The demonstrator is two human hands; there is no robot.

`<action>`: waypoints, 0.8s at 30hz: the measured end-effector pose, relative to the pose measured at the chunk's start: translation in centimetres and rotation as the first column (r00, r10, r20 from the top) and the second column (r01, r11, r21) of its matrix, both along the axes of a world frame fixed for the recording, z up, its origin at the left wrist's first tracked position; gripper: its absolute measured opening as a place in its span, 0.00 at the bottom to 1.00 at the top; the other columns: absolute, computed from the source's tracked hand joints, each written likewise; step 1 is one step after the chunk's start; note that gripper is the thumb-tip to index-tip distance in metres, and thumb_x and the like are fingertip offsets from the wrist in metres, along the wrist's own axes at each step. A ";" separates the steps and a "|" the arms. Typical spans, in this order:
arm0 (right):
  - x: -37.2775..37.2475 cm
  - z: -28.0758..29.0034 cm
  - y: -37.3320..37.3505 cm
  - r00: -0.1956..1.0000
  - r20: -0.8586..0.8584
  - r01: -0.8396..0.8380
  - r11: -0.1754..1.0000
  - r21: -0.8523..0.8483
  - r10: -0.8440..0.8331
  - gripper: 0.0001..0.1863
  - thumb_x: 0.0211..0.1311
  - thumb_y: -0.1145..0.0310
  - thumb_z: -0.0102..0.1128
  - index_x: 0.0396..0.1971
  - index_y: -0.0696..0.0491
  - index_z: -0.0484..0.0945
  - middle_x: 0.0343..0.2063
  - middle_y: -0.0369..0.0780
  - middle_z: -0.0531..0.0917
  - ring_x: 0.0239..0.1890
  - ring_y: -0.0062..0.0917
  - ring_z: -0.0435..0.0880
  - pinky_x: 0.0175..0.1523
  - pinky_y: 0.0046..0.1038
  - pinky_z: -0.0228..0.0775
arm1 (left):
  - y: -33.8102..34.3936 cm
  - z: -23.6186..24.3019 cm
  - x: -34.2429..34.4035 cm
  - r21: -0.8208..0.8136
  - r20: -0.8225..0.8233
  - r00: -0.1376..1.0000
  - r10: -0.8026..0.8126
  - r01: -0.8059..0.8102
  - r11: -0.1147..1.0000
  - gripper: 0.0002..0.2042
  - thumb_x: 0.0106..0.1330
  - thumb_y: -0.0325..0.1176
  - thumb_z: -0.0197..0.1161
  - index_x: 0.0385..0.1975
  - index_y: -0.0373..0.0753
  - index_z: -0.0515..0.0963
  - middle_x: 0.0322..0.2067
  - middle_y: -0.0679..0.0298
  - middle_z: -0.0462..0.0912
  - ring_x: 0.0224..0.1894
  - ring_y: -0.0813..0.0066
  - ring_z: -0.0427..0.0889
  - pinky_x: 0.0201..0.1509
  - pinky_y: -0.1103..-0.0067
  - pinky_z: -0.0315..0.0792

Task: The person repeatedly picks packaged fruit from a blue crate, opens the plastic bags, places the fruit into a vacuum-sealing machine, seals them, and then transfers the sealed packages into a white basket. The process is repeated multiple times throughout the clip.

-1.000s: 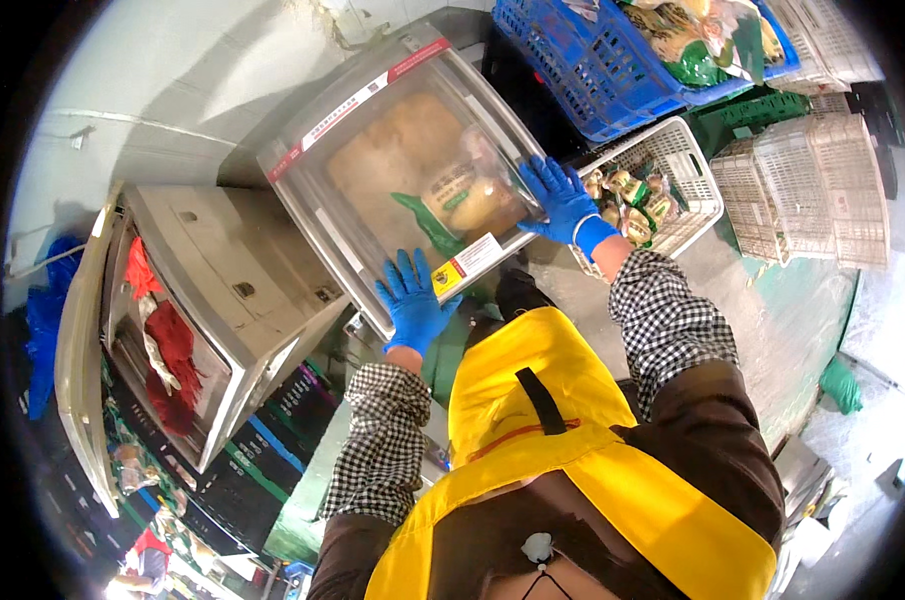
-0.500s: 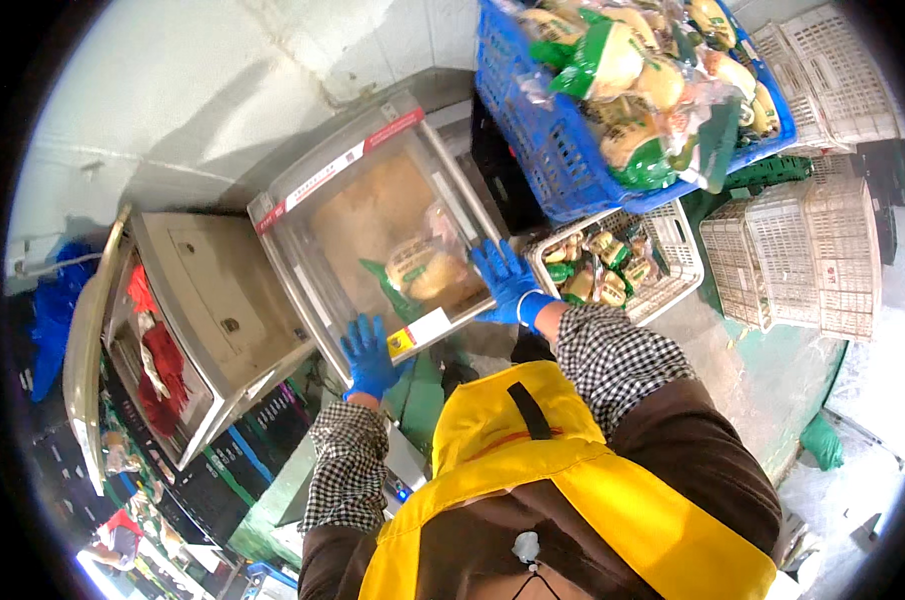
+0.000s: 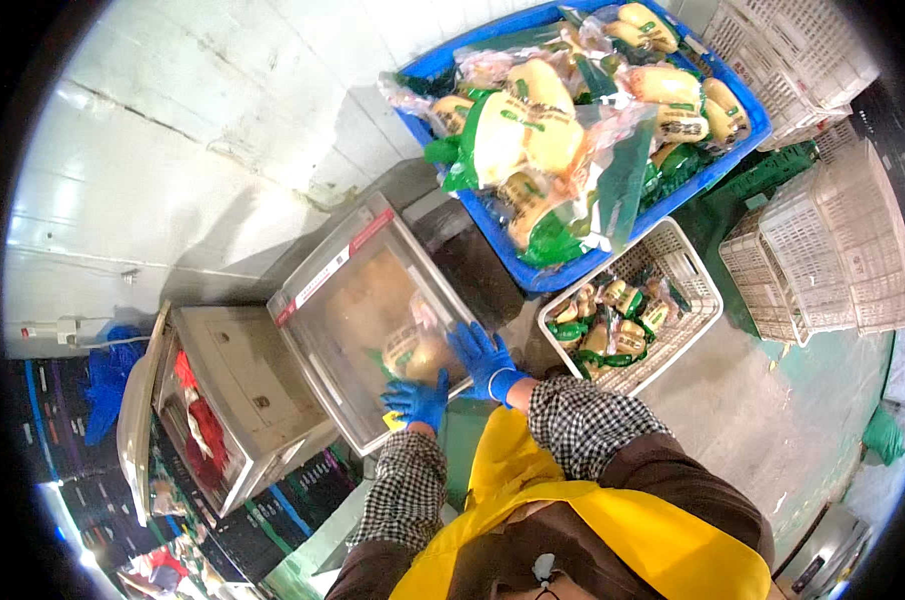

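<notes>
Resting flat on the clear lid [image 3: 358, 315], the blue-gloved left hand [image 3: 418, 400] and right hand [image 3: 485, 365] lie splayed along its near edge, gripping nothing. Underneath sits one bagged pack [image 3: 413, 355], so loading looks done and the lid seems down. Beyond, the blue crate [image 3: 663, 208] is heaped with packs [image 3: 533, 125]; the white crate [image 3: 676, 250] holds a smaller batch [image 3: 630, 338]. What's finished? No telling here!

Clear rectangular lid in a grey frame [image 3: 373, 310], red-and-white strip along far edge. Looks lowered, skewed in view; can't tell if fully seated. Beneath: rounded pale-yellow item in clear-and-green plastic bag [image 3: 415, 354], lying near front edge.
</notes>
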State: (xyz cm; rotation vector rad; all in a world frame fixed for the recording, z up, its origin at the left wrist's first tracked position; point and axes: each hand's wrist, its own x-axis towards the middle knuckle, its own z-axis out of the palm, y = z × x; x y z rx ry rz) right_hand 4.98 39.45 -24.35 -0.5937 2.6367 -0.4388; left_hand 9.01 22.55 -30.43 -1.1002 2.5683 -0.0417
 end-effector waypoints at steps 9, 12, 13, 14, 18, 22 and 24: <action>-3.6 12.8 2.9 0.987 -0.105 -0.155 0.869 -0.470 0.119 0.37 0.46 0.52 0.62 0.56 0.53 0.62 0.52 0.49 0.68 0.54 0.44 0.66 0.58 0.41 0.56 | -1.9 -10.2 1.1 -0.464 -0.423 0.879 -0.221 -0.001 0.886 0.64 0.30 0.77 0.53 0.63 0.34 0.40 0.62 0.36 0.36 0.64 0.35 0.38 0.60 0.44 0.34; -9.7 25.7 6.9 0.792 -0.610 -0.294 0.893 -0.341 0.028 0.36 0.43 0.55 0.60 0.54 0.56 0.64 0.49 0.49 0.70 0.47 0.44 0.71 0.56 0.42 0.57 | -0.7 -7.2 2.1 -0.107 -0.368 0.922 -0.122 0.088 0.990 0.65 0.29 0.76 0.54 0.63 0.33 0.39 0.62 0.37 0.36 0.63 0.35 0.39 0.60 0.43 0.33; -11.2 27.9 8.1 0.788 -0.615 -0.139 0.969 -0.206 -0.018 0.37 0.43 0.57 0.60 0.55 0.57 0.61 0.48 0.50 0.70 0.47 0.44 0.70 0.56 0.44 0.56 | 0.3 -5.3 2.2 -0.101 -0.406 0.906 -0.118 0.084 0.991 0.62 0.34 0.74 0.55 0.63 0.32 0.39 0.61 0.35 0.36 0.63 0.35 0.38 0.59 0.42 0.34; -13.1 28.2 9.8 0.689 -0.721 -0.065 0.986 -0.153 -0.067 0.40 0.43 0.56 0.60 0.57 0.59 0.59 0.49 0.52 0.69 0.50 0.45 0.68 0.56 0.44 0.56 | 1.2 -3.1 1.6 -0.102 -0.440 0.890 -0.119 0.082 0.991 0.60 0.38 0.72 0.55 0.62 0.31 0.39 0.61 0.33 0.36 0.63 0.35 0.37 0.58 0.41 0.36; -21.6 26.9 17.6 0.823 -0.568 0.064 0.993 0.099 0.003 0.63 0.27 0.48 0.73 0.61 0.62 0.43 0.56 0.57 0.61 0.59 0.45 0.61 0.61 0.38 0.54 | 1.0 6.4 -1.5 0.266 0.056 0.997 0.060 -0.072 0.961 0.61 0.38 0.72 0.55 0.63 0.34 0.33 0.62 0.39 0.30 0.64 0.39 0.30 0.60 0.44 0.29; -24.2 24.7 16.9 0.977 -0.192 0.070 0.987 -0.145 -0.098 0.66 0.23 0.56 0.78 0.61 0.60 0.40 0.55 0.55 0.62 0.57 0.41 0.65 0.59 0.31 0.60 | -0.2 8.3 -1.5 0.371 0.120 0.987 0.106 -0.144 0.917 0.60 0.42 0.71 0.54 0.63 0.36 0.28 0.63 0.43 0.26 0.65 0.44 0.26 0.61 0.47 0.24; -23.7 24.6 15.6 0.966 -0.193 0.155 0.984 -0.093 -0.171 0.65 0.24 0.62 0.77 0.62 0.57 0.39 0.54 0.53 0.65 0.56 0.39 0.67 0.58 0.30 0.61 | -0.4 8.0 -1.1 0.373 0.105 0.988 0.113 -0.145 0.917 0.59 0.43 0.70 0.54 0.63 0.36 0.28 0.63 0.43 0.26 0.65 0.44 0.26 0.61 0.47 0.23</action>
